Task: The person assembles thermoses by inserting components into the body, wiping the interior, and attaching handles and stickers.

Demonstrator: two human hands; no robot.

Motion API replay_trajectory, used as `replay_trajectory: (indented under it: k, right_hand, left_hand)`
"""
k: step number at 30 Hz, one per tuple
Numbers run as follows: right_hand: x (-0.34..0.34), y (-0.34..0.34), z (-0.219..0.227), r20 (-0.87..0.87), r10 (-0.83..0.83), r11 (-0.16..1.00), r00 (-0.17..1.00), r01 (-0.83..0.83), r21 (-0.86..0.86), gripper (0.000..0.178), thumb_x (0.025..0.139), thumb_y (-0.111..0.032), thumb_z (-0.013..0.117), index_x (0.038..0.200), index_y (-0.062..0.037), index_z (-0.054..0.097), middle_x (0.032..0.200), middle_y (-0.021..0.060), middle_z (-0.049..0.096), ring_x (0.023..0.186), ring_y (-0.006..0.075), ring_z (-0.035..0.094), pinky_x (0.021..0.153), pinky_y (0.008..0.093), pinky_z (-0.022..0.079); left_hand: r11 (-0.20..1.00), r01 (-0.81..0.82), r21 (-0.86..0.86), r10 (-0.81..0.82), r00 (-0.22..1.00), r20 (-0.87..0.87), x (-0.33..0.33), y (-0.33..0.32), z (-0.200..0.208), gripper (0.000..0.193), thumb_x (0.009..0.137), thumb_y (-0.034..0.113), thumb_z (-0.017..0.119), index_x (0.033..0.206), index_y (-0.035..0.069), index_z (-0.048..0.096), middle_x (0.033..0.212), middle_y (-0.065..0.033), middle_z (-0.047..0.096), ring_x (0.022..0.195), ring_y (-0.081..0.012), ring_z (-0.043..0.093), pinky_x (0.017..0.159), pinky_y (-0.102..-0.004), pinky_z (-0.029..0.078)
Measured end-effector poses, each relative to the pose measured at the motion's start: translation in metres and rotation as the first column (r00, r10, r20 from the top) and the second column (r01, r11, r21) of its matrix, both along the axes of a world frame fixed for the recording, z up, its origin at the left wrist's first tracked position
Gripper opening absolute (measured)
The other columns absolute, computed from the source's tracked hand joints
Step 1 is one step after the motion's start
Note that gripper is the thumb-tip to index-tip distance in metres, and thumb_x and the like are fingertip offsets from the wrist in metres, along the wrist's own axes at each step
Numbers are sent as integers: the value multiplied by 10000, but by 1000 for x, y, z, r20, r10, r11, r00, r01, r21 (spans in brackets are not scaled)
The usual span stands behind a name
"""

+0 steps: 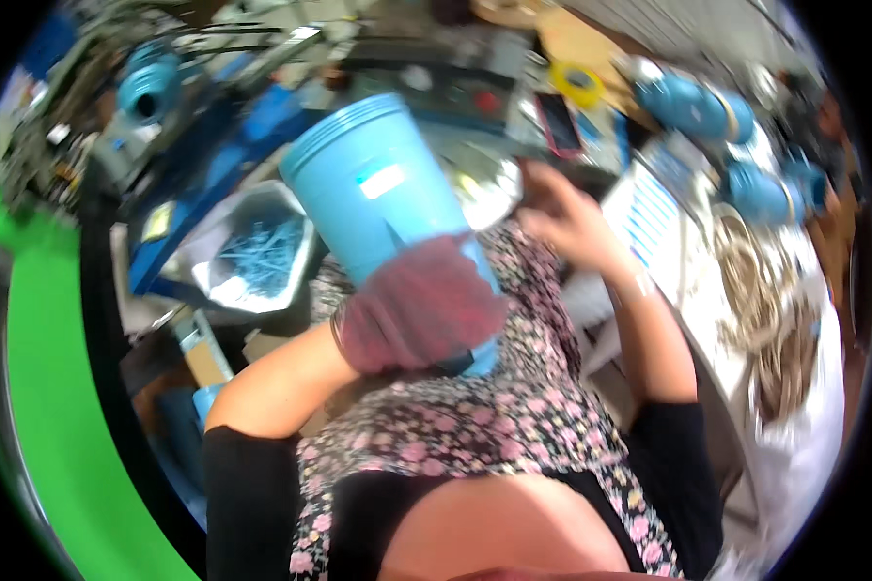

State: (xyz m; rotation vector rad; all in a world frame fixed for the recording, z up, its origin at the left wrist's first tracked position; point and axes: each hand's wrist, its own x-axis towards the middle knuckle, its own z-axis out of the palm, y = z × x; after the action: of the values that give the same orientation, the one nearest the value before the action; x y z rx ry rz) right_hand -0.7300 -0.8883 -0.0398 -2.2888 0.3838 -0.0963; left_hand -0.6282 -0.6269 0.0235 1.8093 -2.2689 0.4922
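Note:
A large light-blue plastic container [373,174], round-walled with a ridged rim at its upper left end, leans tilted in front of my apron. My left hand [421,305], in a dark red glove, is closed around its lower part. The glove hides the individual fingers. On the container's side is a whitish rectangular patch. To the right of it, apart from it, my bare right hand [567,223] is raised with fingers spread and nothing in them. That hand is somewhat blurred.
A white bin [295,276] of thin blue plastic strips stands at left. Blue containers [698,107] lie on the right, above coiled pale cords [746,271]. A phone [558,124] and a roll of yellow tape [577,84] lie at the back. The floor at left is green [44,358].

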Motion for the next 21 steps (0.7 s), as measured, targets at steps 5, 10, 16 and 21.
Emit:
replay_trajectory:
  k: [5,10,16,21]
  right_hand:
    - [-22,104,41,167,280,927,946,-221,-303,884,609,-250,834,1391,-108,449,1364,239,474,1152,424,544,958,441,471]
    - [-16,59,38,44,-262,689,964,155,708,841,623,-157,738,1390,14,439,1323,180,553,1155,306,587,996,392,460]
    - [37,59,32,146,-286,449,947,-2,894,836,759,-385,698,1439,-51,345,1282,113,548,1130,265,564,879,368,522]
    - [155,57,74,204,-115,586,972,-99,805,723,822,-382,624,1440,-116,358,1218,80,574,1003,212,605,721,358,537]
  left_hand:
    - [859,-370,-354,221,892,-395,94,11,-13,442,607,204,761,1038,160,675,932,-50,666,878,-264,610,886,-416,463]
    - [670,-722,-172,349,511,-786,211,62,-2,386,790,262,733,1108,67,635,1099,-125,618,1010,-317,588,898,-383,485]
    - [36,-990,-139,988,56,-142,372,170,-2,536,849,391,623,1279,91,517,1303,-171,532,1180,-317,547,957,-410,457]
    - [201,-921,-334,979,202,32,283,187,18,202,830,282,634,940,137,545,974,-105,607,894,-325,606,744,-411,463]
